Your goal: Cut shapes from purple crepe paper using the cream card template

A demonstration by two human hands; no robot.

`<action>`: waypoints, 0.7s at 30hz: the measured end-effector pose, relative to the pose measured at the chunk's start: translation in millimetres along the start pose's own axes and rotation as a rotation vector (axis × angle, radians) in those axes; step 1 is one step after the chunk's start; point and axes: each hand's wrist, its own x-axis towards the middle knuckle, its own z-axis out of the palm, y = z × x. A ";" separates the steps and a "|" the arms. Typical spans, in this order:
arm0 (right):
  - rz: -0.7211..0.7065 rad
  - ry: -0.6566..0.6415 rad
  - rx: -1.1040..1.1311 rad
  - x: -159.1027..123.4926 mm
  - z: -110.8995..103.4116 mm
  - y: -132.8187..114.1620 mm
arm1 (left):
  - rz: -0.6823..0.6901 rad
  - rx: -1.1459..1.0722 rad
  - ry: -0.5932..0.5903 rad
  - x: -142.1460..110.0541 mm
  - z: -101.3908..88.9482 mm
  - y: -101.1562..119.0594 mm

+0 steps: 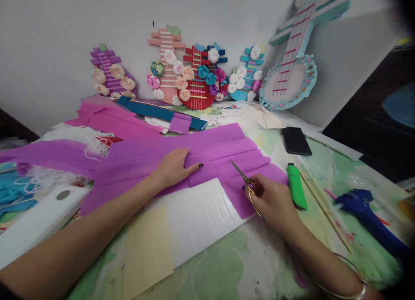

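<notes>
A wide sheet of purple crepe paper [220,146] lies creased across the table. My left hand [173,166] presses down on it near the middle, thumb stretched out to the right and the other fingers partly hidden behind the hand. Gold-handled scissors [241,172] are in my right hand [272,198], the fingers wrapped round the handles and the blades pointing up and left over the paper. Beneath the sheet's front edge sits a white board [201,220], with a pale yellow piece of paper [149,248] overlapping its left end.
Several decorated stringed-instrument models [196,79] lean against the wall. To the right are a black phone-like slab [296,141], a green utility knife [296,185], a wooden stick [324,209] and a blue glue gun [369,218]. A white box [42,218] and pink paper [110,118] lie left.
</notes>
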 end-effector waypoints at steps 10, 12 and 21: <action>0.036 -0.004 0.036 1.3 1.6 -1.5 | 0.006 -0.108 0.070 -3.7 6.3 -2.7; 0.045 -0.008 0.032 1.2 1.2 -2.4 | 0.015 -0.123 0.102 -2.0 8.3 -2.9; 0.034 -0.032 0.039 1.3 -0.1 -4.6 | 0.116 -0.096 0.189 -3.8 11.7 6.4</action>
